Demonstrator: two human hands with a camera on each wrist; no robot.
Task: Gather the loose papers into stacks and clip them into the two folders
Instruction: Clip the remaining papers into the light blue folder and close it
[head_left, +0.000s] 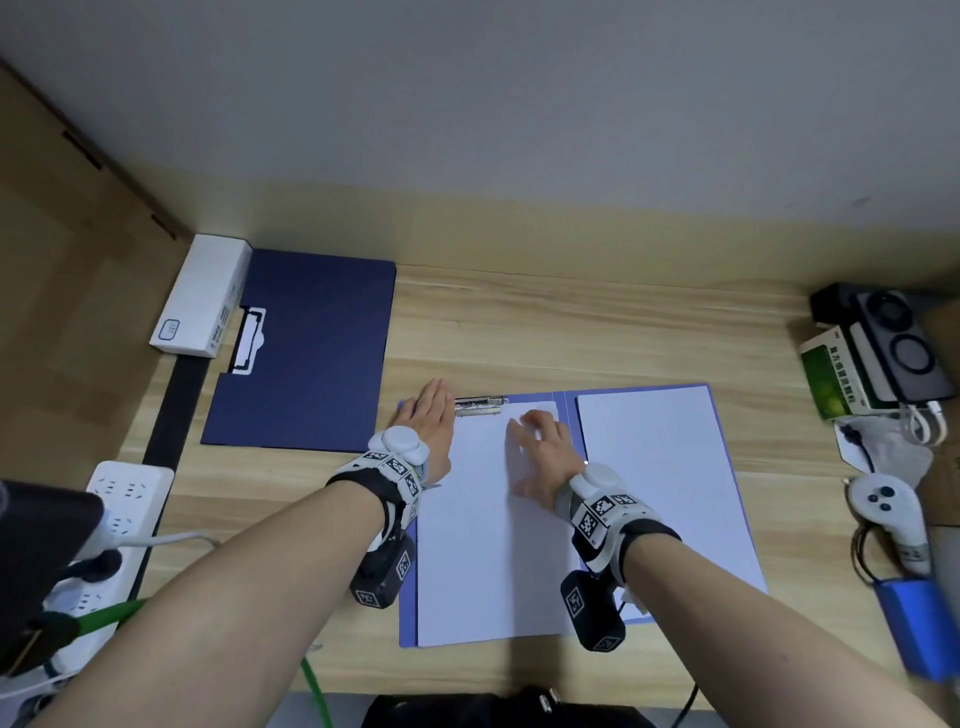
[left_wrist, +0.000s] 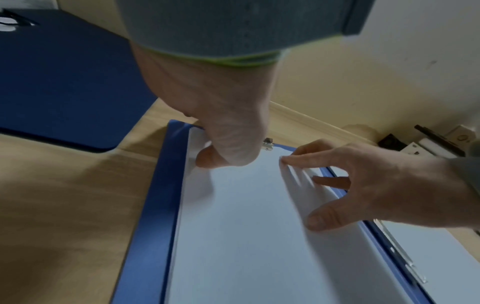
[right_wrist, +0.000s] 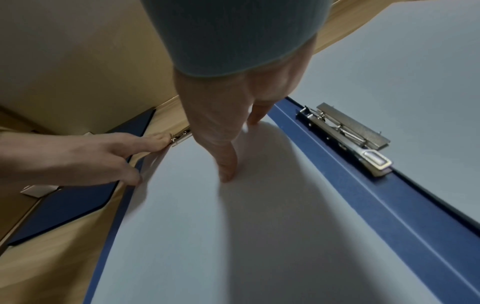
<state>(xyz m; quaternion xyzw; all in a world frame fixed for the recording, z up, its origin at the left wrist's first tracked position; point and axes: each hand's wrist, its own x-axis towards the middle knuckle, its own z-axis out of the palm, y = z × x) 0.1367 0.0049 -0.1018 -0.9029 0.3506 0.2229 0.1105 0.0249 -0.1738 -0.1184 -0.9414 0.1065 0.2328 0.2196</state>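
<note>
An open blue folder (head_left: 568, 415) lies flat on the desk in front of me. A white paper stack (head_left: 483, 545) covers its left half and more white paper (head_left: 660, 483) its right half. My left hand (head_left: 428, 415) rests at the folder's top left corner, straight fingers touching the end of the metal top clip (head_left: 480, 405), thumb on the stack's left edge (right_wrist: 137, 179). My right hand (head_left: 535, 431) presses spread fingertips on the top of the left stack (right_wrist: 233, 226). A second metal clip (right_wrist: 358, 135) sits along the spine. A closed navy folder (head_left: 311, 353) lies at the back left.
A white box (head_left: 202, 296) stands beside the navy folder by the left wall. A power strip (head_left: 114, 519) with cables lies front left. At the right edge are a green box (head_left: 831, 374), a black device (head_left: 893, 343), a white controller (head_left: 883, 509) and a blue object (head_left: 919, 623).
</note>
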